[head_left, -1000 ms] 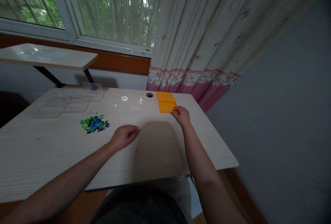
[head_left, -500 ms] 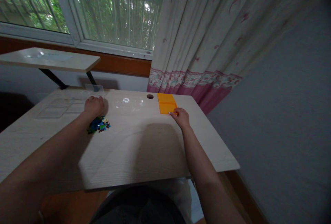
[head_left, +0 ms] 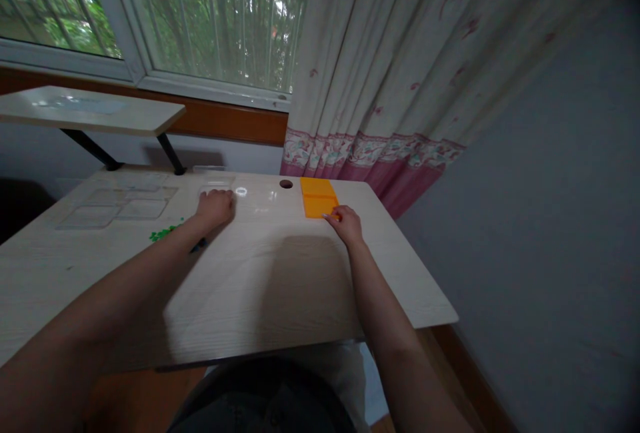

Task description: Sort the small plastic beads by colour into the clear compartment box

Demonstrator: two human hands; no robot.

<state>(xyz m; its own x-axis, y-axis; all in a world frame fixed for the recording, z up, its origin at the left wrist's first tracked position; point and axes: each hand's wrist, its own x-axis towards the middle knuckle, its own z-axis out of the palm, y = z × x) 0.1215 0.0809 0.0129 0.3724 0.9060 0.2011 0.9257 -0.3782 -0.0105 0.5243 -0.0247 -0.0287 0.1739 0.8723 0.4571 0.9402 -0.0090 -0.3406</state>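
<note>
My left hand point(head_left: 216, 207) reaches across the pale wooden table point(head_left: 280, 286), its fingers curled on the near edge of a small clear plastic box point(head_left: 214, 179). My forearm covers most of a pile of small coloured pieces point(head_left: 163, 233); only some green ones show. My right hand point(head_left: 345, 224) rests at the near right corner of a flat orange tray point(head_left: 319, 196), fingertips pinched on its edge.
Several clear flat trays point(head_left: 115, 203) lie at the table's far left. A round cable hole point(head_left: 286, 184) sits beside the orange tray. A narrow shelf point(head_left: 90, 110) stands under the window, and a curtain point(head_left: 390, 86) hangs behind the table's right end.
My left hand went from the table's middle out to the clear box at the far left, then slid right with the box. The right hand stayed on the orange tray.
</note>
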